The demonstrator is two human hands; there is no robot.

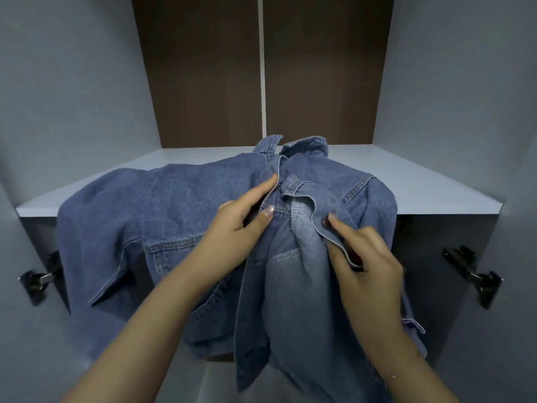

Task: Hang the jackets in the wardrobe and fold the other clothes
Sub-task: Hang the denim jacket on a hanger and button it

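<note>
while draped over the shelf [421, 181], both hands, left hand [235, 228] and right hand [366, 257], seemingly pinch the denim jacket [180, 205]

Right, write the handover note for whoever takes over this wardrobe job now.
Left hand: pinches the front edge of the denim jacket below the collar.
Right hand: grips the opposite front edge, thumb beside a button.
Jacket: lies over the pale shelf inside the open wardrobe, lower part hanging off the shelf's front edge. It looks as if the front is being closed, though I cannot be sure.
Done: jacket brought to the wardrobe.
Left: no hanger or rail in view, so the jacket is not yet hung. Other clothes are out of view.
</note>
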